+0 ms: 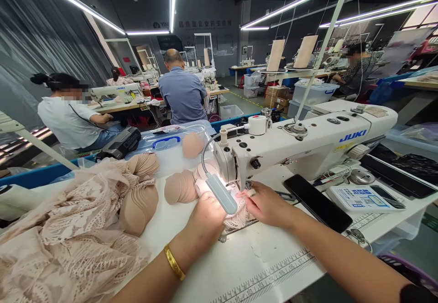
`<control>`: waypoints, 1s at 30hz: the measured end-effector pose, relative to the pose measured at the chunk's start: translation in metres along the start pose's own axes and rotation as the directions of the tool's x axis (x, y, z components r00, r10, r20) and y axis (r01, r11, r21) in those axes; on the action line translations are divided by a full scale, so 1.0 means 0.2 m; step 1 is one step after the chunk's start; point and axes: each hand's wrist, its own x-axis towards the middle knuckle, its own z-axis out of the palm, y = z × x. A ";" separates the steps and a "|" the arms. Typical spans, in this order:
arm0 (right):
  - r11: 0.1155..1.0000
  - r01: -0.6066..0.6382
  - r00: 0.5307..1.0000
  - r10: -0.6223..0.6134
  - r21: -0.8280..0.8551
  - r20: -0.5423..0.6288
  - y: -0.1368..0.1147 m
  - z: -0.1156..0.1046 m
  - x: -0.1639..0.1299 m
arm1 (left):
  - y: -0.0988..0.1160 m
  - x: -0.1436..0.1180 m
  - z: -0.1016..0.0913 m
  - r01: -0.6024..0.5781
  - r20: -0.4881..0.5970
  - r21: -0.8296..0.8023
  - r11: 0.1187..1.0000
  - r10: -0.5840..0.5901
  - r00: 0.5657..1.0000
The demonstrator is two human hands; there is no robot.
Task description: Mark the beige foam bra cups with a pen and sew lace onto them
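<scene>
Under the head of a white sewing machine lies a piece of pale pink lace fabric. My left hand, with a gold bangle at the wrist, is closed on the lace from the left; a grey lamp on a bendy neck hides some of its fingers. From the right, my right hand pinches the same fabric close to the needle area. The needle itself is hard to make out. Stacked beige bra cups lie just beyond my left hand.
A heap of beige lace with more cup stacks covers the table's left side. Right of the machine bed lie a black phone and a white box. A clear plastic bin lid is behind. Co-workers sit at machines further off.
</scene>
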 end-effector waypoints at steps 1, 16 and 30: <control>1.000 0.022 1.000 -0.022 -0.005 -0.011 0.00 0.00 -0.01 | 0.01 0.00 -0.04 0.023 0.022 -0.029 0.999 -0.022 1.000; 0.939 0.197 0.980 -0.187 -0.283 0.060 -0.07 0.05 0.00 | 0.07 -0.02 -0.23 0.181 0.331 -0.182 0.966 -0.113 0.937; 0.955 0.157 0.985 -0.134 -0.250 0.106 -0.06 0.03 0.00 | -0.02 -0.06 -0.04 0.013 0.065 0.044 0.999 -0.016 0.998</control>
